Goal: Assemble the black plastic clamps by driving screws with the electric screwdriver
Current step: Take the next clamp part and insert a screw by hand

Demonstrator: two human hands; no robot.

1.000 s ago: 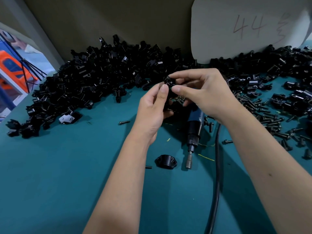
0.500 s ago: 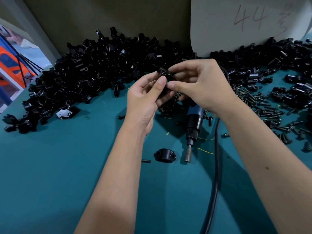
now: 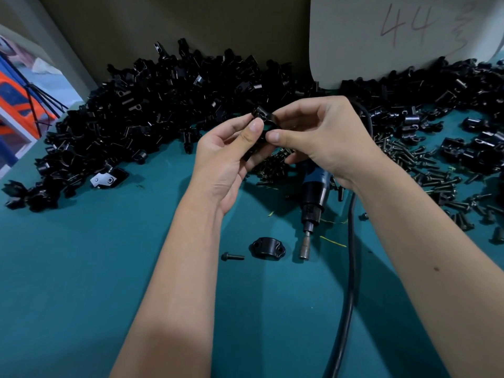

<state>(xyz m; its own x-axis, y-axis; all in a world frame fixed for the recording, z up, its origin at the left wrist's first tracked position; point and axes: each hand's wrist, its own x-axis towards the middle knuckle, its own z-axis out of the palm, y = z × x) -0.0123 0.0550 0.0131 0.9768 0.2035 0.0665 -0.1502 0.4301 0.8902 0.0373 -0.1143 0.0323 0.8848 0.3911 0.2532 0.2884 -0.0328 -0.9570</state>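
Teal table (image 3: 81, 282) carries big heap of black clamp parts (image 3: 152, 110) along back wall. Electric screwdriver (image 3: 313, 197) lies below my right hand (image 3: 327, 137). I pinch one black clamp (image 3: 263, 117) with left hand (image 3: 226, 159) and right together, above table. Loose clamp half (image 3: 267, 248) beside single screw (image 3: 232, 257).
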